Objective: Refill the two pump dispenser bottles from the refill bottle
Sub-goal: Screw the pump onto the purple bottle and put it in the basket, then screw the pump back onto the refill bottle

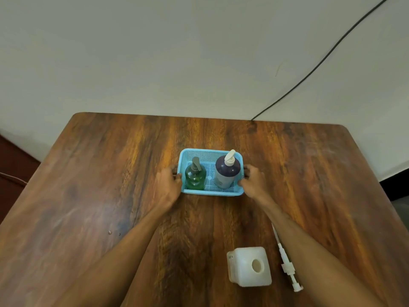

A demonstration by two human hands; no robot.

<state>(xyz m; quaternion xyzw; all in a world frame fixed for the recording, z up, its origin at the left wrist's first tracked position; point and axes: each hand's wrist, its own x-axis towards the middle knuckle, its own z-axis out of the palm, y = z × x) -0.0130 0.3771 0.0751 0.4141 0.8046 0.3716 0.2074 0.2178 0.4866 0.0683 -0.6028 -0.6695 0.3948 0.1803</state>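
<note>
Pump dispenser bottles stand upright side by side in the blue basket (212, 192) at mid-bench (99, 173), pumps fitted: the green bottle (195, 178) on the left, the taller dark-and-white bottle (226, 173) on the right. The left hand (169, 182) and right hand (252, 180) each grip a short end of the basket, fingers curled round its rim, likely to shift both bottles together. Nearer the person, the white refill bottle (249, 267) stands uncapped, a loose pump (287, 269) lying just beside it.

Green dispenser (195, 177) and navy dispenser (226, 171) stand upright, refill bottle (249, 267) uncapped.
</note>
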